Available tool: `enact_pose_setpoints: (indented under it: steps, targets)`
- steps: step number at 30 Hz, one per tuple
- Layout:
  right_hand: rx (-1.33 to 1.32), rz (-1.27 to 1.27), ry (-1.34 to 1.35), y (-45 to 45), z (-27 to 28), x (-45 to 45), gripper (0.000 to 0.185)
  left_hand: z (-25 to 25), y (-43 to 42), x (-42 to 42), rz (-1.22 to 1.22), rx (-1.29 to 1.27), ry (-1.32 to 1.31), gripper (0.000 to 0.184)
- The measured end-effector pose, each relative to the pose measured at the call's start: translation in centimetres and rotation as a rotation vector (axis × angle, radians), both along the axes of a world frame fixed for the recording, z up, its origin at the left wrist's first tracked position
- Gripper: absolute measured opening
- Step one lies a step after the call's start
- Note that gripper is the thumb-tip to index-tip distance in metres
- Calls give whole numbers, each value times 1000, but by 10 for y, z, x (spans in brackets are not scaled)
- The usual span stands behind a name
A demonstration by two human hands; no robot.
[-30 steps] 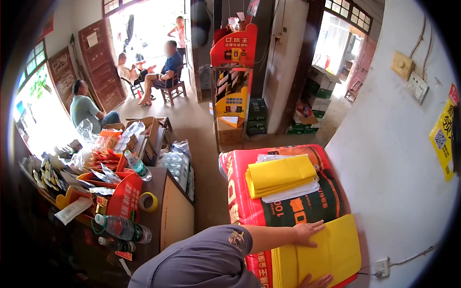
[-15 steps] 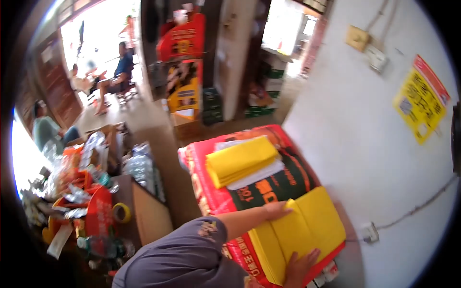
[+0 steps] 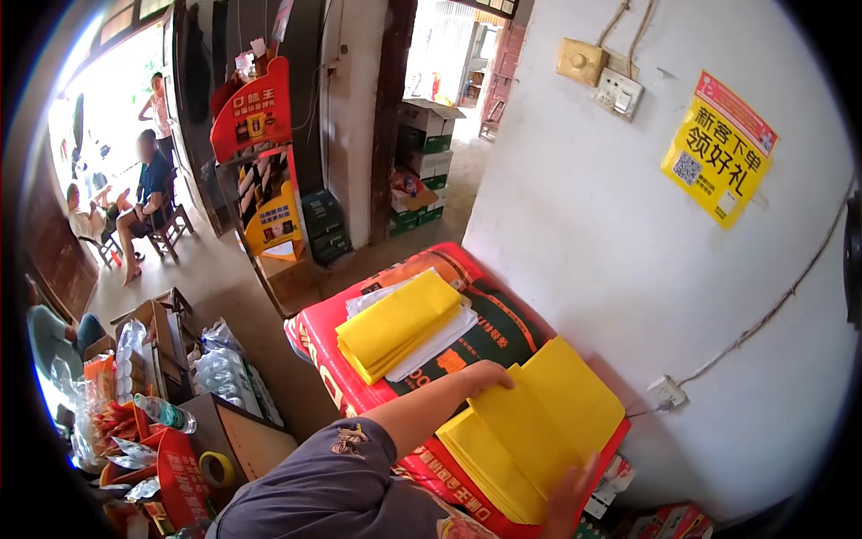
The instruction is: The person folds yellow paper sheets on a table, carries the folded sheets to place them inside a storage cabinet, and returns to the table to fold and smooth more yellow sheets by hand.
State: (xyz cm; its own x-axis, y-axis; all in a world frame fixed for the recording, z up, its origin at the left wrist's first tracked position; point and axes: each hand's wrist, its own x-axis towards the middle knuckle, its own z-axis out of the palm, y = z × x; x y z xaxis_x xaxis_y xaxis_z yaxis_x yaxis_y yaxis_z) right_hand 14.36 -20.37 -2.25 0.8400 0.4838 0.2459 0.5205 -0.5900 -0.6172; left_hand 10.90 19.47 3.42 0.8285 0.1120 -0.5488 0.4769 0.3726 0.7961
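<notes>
Yellow folded sheets lie on the near half of a red and dark green printed pack. My left hand is at their upper left edge, its fingers curled over the border of the top sheet. Flat and spread, my right hand rests at the lower right edge of the same sheets, somewhat blurred. Farther up the pack, a second folded yellow stack sits on white sheets, with neither hand on it.
To the left, a counter holds yellow tape, a bottle and packets. Wrapped bottles stand beyond it. A red display rack stands farther back. People sit near the doorway. The white wall borders the right.
The view has swung right, shifting the scene left. My left hand has gone from lying flat on the yellow sheets to curling at their edge. My right hand has moved toward their right side.
</notes>
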Motion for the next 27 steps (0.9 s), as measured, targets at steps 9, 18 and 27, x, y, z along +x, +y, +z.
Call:
enact_pose_setpoints:
  steps: [9,18,27]
  targets:
    - [243,-215,-3,30,89,-78,49,68,105,-129,490,-371,-574,34]
    - [-142,208,775,55,72,-115,40,-42,180,-210,1001,-23,-116,38]
    - [-311,209,1015,95,26,-124,46,-77,194,-228,875,398,96,51]
